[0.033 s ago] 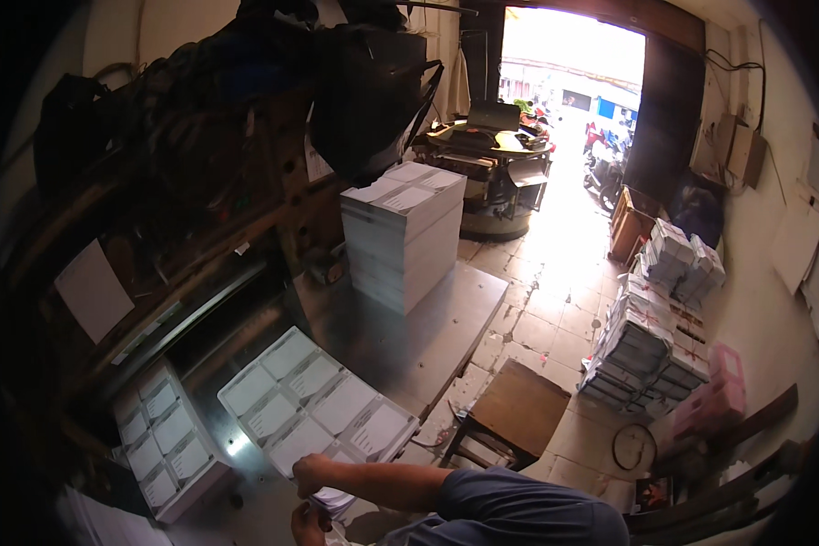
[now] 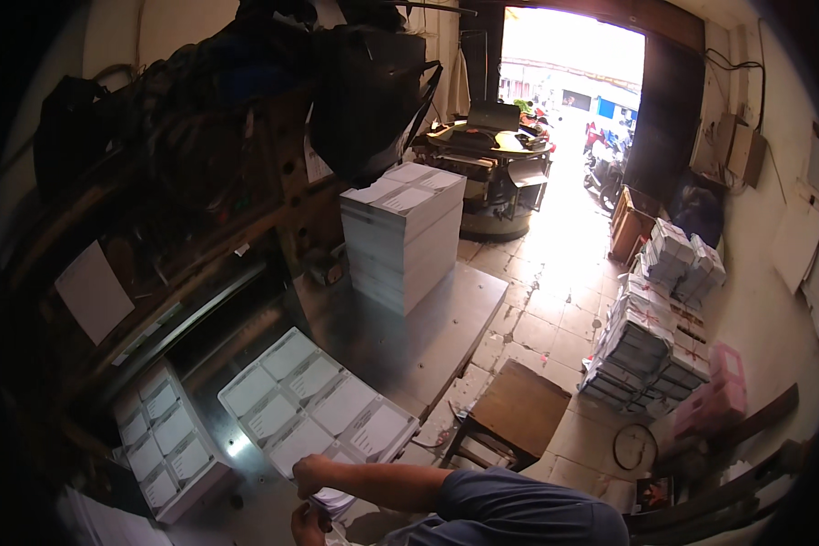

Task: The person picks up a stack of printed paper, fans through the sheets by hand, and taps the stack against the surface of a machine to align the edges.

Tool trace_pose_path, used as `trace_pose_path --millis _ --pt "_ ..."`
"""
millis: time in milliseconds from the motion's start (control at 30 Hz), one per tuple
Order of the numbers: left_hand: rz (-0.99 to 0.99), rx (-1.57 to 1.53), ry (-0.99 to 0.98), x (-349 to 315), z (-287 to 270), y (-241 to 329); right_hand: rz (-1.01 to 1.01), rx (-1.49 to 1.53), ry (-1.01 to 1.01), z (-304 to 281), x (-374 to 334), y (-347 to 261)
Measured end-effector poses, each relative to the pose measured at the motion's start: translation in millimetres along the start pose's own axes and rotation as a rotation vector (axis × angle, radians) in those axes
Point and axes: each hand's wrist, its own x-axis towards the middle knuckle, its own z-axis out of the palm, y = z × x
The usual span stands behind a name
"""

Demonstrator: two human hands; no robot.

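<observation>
My right hand [image 2: 311,475], at the end of a blue-sleeved arm, is closed by the near corner of a stack of printed sheets [image 2: 323,391] on the metal table. My left hand [image 2: 310,525] is just below it at the lower edge, fingers curled together. What either hand pinches is too small or hidden to make out. Beside both hands is a small bundle of white paper [image 2: 334,500], partly covered by my right forearm. Left of the large stack lies a narrower stack of the same printed sheets [image 2: 175,437].
A tall stack of printed sheets [image 2: 405,241] stands farther back on the metal table [image 2: 464,296]. A wooden stool [image 2: 519,405] is on the tiled floor to the right. Tied paper bundles [image 2: 642,314] and a pink plastic object [image 2: 714,396] line the right wall. Loose paper [image 2: 109,523] lies lower left.
</observation>
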Motion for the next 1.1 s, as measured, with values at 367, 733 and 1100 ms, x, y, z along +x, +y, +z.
trace_pose_path --millis 367,733,1100 --pt "-0.039 -0.182 0.242 0 3 -9 -0.046 -0.015 -0.005 8 11 4" --pt "-0.146 -0.354 0.124 0 14 -6 -0.033 -0.002 0.033 19 17 13" --pt "0.041 -0.242 0.222 0 -10 -25 -0.012 -0.065 -0.132 20 36 0"
